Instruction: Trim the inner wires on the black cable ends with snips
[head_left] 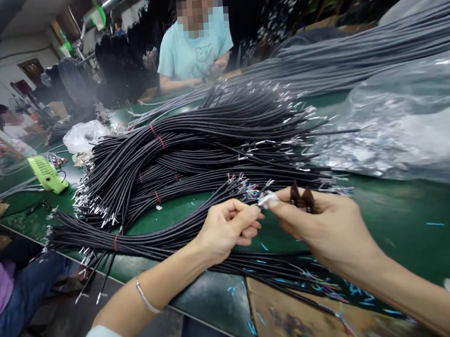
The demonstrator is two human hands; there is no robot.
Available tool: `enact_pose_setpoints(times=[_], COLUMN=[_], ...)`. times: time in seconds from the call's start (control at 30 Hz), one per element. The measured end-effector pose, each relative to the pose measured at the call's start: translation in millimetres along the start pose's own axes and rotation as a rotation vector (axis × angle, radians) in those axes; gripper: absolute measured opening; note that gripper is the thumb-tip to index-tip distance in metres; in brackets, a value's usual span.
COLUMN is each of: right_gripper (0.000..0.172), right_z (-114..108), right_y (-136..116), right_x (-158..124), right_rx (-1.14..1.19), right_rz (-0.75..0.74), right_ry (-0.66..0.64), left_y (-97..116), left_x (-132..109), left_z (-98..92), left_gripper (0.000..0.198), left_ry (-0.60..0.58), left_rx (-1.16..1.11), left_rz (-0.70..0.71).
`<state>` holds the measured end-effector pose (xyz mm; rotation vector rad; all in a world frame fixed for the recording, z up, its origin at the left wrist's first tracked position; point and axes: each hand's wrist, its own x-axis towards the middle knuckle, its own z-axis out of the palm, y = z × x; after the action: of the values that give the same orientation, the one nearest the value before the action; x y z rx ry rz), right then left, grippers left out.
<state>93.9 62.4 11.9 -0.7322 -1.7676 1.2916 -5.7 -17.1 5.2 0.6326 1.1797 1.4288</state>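
My left hand [229, 227] pinches a black cable near its end, thumb on top of the fingers. My right hand [324, 220] meets it at the fingertips, pinching a whitish, silvery bit of wrapping [269, 199] at the cable's end. Tucked in that same hand are wire cutters [302, 198]; their dark pointed jaws stick up past the fingers, while the handles are hidden. Below my hands lies a loose bunch of black cables [254, 261] with stripped, coloured wire ends. Another black bundle [137, 241], tied with a red band, runs behind my left forearm.
Stacked black cable bundles [191, 132] with silvery ends fill the middle of the green table [413, 217]. Clear plastic sheeting [407, 125] and long grey cables [341, 60] lie at the right. A green fan [48, 173] stands left. A co-worker [197, 47] sits opposite. Blue scraps lie scattered.
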Motion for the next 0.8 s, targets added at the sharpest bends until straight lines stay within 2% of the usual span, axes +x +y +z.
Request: enact_pose_setpoints(times=[0.1, 0.23, 0.3, 0.33, 0.4, 0.53, 0.57, 0.7, 0.8], right_gripper=[0.019, 0.009, 0.009, 0.009, 0.012, 0.032, 0.031, 0.01, 0.017], right_z=[1.8, -2.1, -6.1, -8.5, -14.1, -23.7, -24.8, -24.4, -23.0], right_y=[3.0, 3.6, 1.9, 0.9, -1.0, -0.1, 0.7, 2.3, 3.0], right_x=[-5.5, -13.4, -15.6, -16.4, -17.1, -13.5, -12.1, -11.6, -15.3], right_rx=[-0.092, -0.352, -0.406, -0.4, -0.349, -0.261, -0.235, -0.178, -0.218], right_rz=[-0.072, -0.499, -0.639, -0.651, -0.579, -0.353, -0.332, -0.319, -0.37], right_ry=[0.055, 0.093, 0.024, -0.006, -0.029, 0.053, 0.065, 0.073, -0.006], left_y=[-6.9, -12.0, -10.3, -8.4, -3.4, 5.1, 5.9, 2.2, -3.4], left_x=[1.8, 9.0, 9.6, 8.1, 2.6, -4.5, -4.2, -4.2, -7.3], left_z=[4.2, 3.0, 2.3, 3.1, 6.6, 9.7, 9.0, 6.7, 6.8], left_gripper=[0.049, 0.027, 0.023, 0.022, 0.021, 0.022, 0.023, 0.024, 0.021], left_ry=[0.114, 0.362, 0.38, 0.349, 0.312, 0.287, 0.272, 0.245, 0.284], left_rx=[0.018, 0.474, 0.638, 0.662, 0.683, 0.657, 0.653, 0.676, 0.746], left_rz=[0.079, 0.35, 0.421, 0.43, 0.465, 0.516, 0.519, 0.508, 0.505])
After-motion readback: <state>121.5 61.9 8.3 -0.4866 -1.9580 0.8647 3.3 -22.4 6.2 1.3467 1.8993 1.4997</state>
